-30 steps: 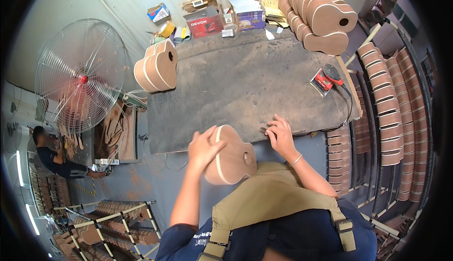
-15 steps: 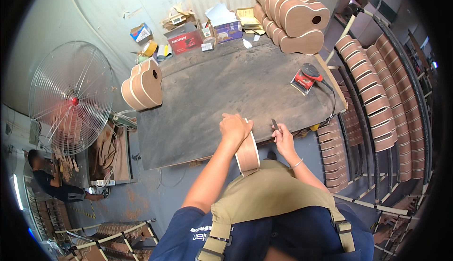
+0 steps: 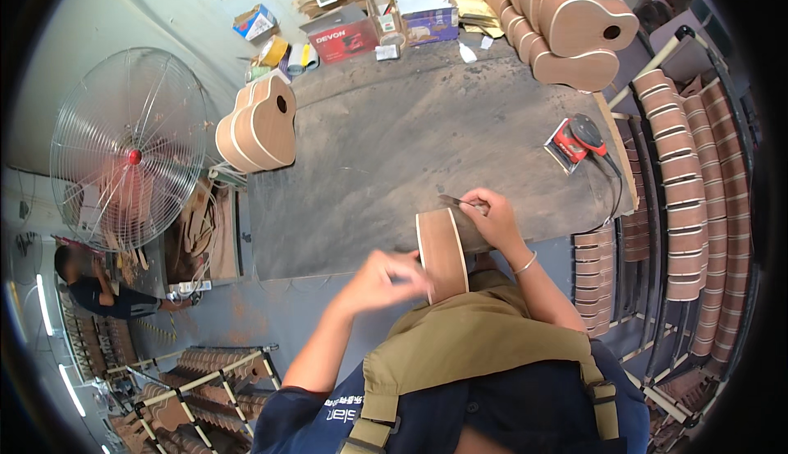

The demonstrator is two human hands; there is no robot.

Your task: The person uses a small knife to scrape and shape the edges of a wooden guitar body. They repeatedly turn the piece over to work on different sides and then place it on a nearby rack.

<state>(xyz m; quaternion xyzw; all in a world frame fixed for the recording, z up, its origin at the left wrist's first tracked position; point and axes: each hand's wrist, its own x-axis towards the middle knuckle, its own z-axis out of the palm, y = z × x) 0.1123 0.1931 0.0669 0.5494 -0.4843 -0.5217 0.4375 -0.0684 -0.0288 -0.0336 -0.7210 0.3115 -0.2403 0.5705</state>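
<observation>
Guitar body (image 3: 443,253) stands on edge at the near rim of the bench (image 3: 394,158), low centre of the frame, its side facing you. Your left hand (image 3: 382,277) is blurred against its near face, fingers curled onto it. Your right hand (image 3: 488,220) is closed around a thin blade-like tool (image 3: 451,200) just above the upper edge. Judge it light, hollow and stiff, with thin walls that dent easily and smooth wood that can slip. Grip across both flat faces near the waist, not the pale edge binding
</observation>
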